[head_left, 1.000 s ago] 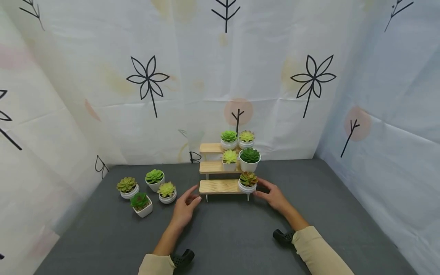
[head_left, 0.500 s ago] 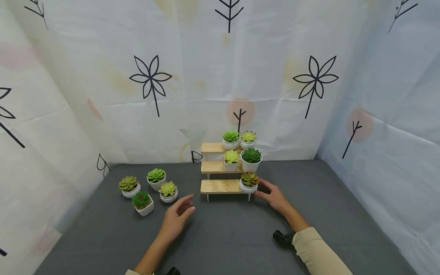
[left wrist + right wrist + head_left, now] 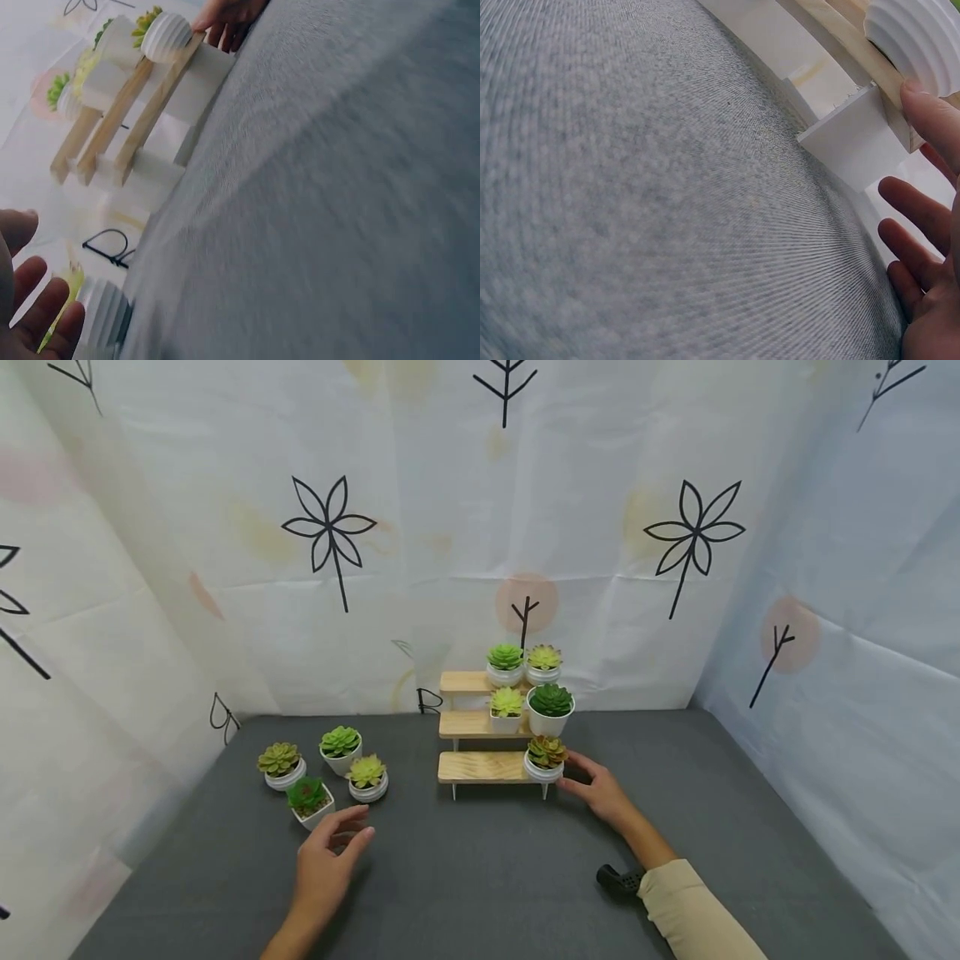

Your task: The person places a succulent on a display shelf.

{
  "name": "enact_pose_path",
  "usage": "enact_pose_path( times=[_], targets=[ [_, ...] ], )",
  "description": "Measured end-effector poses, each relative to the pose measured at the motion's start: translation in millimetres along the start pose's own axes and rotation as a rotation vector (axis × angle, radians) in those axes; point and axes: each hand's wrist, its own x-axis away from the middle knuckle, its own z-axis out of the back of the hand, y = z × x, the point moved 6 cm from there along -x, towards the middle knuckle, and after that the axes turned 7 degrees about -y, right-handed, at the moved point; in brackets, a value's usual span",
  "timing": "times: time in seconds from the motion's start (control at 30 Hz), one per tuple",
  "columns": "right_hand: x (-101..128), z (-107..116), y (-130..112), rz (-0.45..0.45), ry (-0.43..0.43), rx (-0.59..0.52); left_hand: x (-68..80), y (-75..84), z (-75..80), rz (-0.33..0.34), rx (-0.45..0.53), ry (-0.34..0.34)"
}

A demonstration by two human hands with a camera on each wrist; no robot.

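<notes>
My left hand (image 3: 325, 860) is over the table in front of the loose succulents, fingers loosely bent and nothing in them. Just beyond its fingertips are a dark green succulent in a square white pot (image 3: 310, 802) and a yellow-green one in a ribbed white pot (image 3: 367, 779). At the right end of a three-tier wooden display stand (image 3: 480, 767), my right hand (image 3: 596, 789) has its thumb at the lowest board's edge, beside a reddish-green succulent (image 3: 545, 758) in a ribbed white pot. In the right wrist view the other fingers (image 3: 911, 206) extend loosely below the board.
Two more potted succulents, an olive-green one (image 3: 281, 766) and a bright green one (image 3: 341, 749), stand at the left. The stand's middle tier holds a dark green succulent (image 3: 551, 708) and a pale one (image 3: 506, 708). Two others (image 3: 506, 666) sit on top. Printed cloth (image 3: 420, 635) walls the grey table.
My left hand has left the left end of the stand's lowest board and moved left and toward me, near the loose pots. My right hand stays at the board's right end.
</notes>
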Motion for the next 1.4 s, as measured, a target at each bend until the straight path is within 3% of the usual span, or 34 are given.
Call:
enact_pose_path(
  times=[0.17, 0.3, 0.5, 0.83, 0.93, 1.07, 1.27, 1.4],
  targets=[
    [0, 1, 0, 0.017, 0.002, 0.0, 7.1, -10.0, 19.2, 0.101, -0.08, 0.108],
    [1, 1, 0, 0.018, 0.0, 0.001, 12.1, -18.5, 32.3, 0.191, -0.149, 0.155],
    [0, 0, 1, 0.044, -0.003, -0.009, 11.0, -29.3, 49.2, 0.246, -0.214, 0.23],
    [1, 0, 3, 0.017, -0.001, -0.012, 7.9, -50.9, 64.2, 0.363, -0.147, 0.275],
    [1, 0, 2, 0.016, -0.002, -0.022, 4.0, -55.8, 66.4, 0.395, -0.14, 0.255],
    [2, -1, -4, 0.012, -0.005, -0.013, -3.2, -63.5, 67.4, 0.435, -0.131, 0.169],
    [11, 2, -35, 0.017, -0.017, -0.024, -16.2, -69.4, 65.3, 0.458, -0.11, 0.022],
    [15, 2, -46, 0.01, -0.028, -0.007, -21.9, -71.6, 63.0, 0.469, -0.075, -0.041]
  ],
)
